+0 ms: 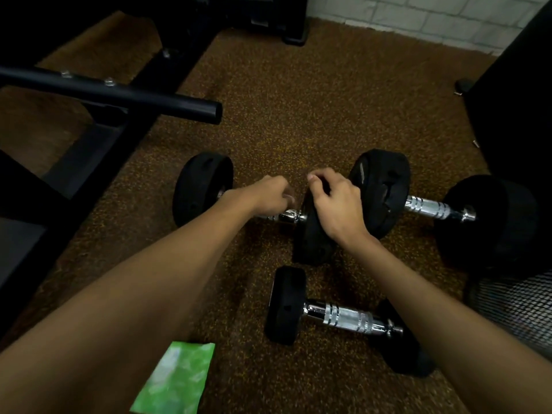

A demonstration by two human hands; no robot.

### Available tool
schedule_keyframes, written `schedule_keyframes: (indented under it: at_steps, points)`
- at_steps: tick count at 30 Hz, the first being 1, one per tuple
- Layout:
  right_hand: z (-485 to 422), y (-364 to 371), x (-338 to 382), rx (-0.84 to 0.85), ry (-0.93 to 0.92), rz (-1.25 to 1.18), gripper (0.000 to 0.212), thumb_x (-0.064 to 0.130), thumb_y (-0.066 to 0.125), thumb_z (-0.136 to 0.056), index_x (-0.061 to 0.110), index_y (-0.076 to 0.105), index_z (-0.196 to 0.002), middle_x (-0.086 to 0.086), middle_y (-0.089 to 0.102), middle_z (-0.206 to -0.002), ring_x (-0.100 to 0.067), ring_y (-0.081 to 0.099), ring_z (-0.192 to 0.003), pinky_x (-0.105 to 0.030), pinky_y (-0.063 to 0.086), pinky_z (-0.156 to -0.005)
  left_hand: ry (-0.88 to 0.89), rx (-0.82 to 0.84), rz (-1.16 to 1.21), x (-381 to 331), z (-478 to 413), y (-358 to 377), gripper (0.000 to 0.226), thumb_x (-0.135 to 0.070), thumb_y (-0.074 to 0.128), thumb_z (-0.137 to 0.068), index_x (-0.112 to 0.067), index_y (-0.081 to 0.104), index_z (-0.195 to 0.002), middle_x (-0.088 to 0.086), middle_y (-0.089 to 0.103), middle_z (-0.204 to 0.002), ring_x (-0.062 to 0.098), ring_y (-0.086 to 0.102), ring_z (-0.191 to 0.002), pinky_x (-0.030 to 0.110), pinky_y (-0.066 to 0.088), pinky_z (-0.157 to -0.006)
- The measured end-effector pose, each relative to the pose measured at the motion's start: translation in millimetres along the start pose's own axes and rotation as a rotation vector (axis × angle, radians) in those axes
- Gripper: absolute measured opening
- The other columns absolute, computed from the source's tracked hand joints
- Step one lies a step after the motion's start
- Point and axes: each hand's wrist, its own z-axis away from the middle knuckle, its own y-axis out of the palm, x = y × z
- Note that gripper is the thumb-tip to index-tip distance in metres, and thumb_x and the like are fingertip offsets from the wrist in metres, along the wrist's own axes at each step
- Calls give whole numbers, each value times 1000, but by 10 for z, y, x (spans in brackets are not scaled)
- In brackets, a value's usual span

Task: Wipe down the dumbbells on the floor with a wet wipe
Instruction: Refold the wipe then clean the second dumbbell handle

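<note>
Three dumbbells with black plates and chrome handles lie on the brown speckled floor. My left hand (268, 195) is curled round the handle of the left dumbbell (203, 189), hiding most of it. My right hand (331, 201) grips the top rim of that dumbbell's right plate (310, 240), with the fingers hooked over the edge. No wipe shows plainly in either hand. A second dumbbell (427, 207) lies just to the right, and a third dumbbell (343, 316) lies nearer to me. A green wet wipe pack (176, 380) lies on the floor under my left forearm.
A black bench frame with a protruding tube (119, 94) fills the left side. A black mesh basket (513, 309) stands at the lower right, and a large dark object (522, 100) stands behind it. A white brick wall (418, 16) closes the back.
</note>
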Motion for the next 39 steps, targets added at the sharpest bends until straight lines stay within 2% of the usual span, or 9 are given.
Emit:
schedule_keyframes:
  at_steps: [4,8,12,17,21,29,34,37,39]
  points:
    - [9,-2,-3,-6,6,-27,28,40,42,-94,25,62,-108,1,65,-109,-17,54,-109,-30,38,-89,137,-16,-5,106,207,-114,23,-35,54,-93,-26,61,-114,-2,63,-111,14,57,-106,30,45,-89]
    - [17,12,-7,-5,5,-21,27,41,41,-95,27,61,-107,3,64,-109,-15,54,-109,-25,34,-84,47,-140,-80,180,177,-152,11,-37,57,-91,-28,58,-84,2,56,-91,26,59,-98,29,39,-71]
    - [20,-6,14,0,24,-46,28,41,42,-95,27,62,-108,4,64,-108,-14,53,-108,-26,36,-83,-100,-162,-107,-37,-14,-1,33,-34,62,-88,-16,61,-116,16,55,-118,34,53,-113,37,45,-88]
    - [49,-24,34,-12,38,-74,27,40,43,-95,27,62,-109,3,64,-108,-16,53,-108,-33,41,-86,85,0,14,-41,48,-50,14,-38,58,-91,-27,66,-91,-8,57,-74,10,56,-80,22,39,-67]
    - [79,-14,28,-19,27,-71,27,40,43,-95,27,61,-110,3,63,-109,-15,52,-108,-32,41,-87,173,90,-88,95,168,-207,26,-37,53,-94,-26,66,-114,-10,62,-93,9,57,-95,27,44,-83]
    - [58,-22,32,-12,34,-86,27,41,42,-95,28,62,-108,3,63,-109,-14,53,-108,-34,43,-87,59,10,-89,-51,-78,-23,19,-39,56,-91,-26,68,-99,5,60,-96,21,58,-97,29,45,-80]
    - [35,-21,18,-4,56,-108,27,41,43,-95,28,62,-109,3,63,-111,-13,53,-109,-28,38,-85,263,-185,-73,149,262,277,23,-29,46,-96,-35,57,-116,10,63,-117,30,56,-115,42,45,-96]
    - [28,-15,23,-6,58,-114,28,41,44,-95,27,63,-110,3,63,-112,-13,53,-110,-25,36,-85,478,-324,-106,229,550,343,37,-12,47,-97,-14,53,-134,2,54,-136,15,45,-130,12,23,-108]
    - [29,-18,25,-3,51,-108,27,40,44,-95,26,63,-110,2,63,-111,-13,52,-109,-24,34,-84,452,-374,-146,217,538,340,34,-13,45,-98,-13,56,-129,3,58,-131,19,49,-126,19,30,-107]
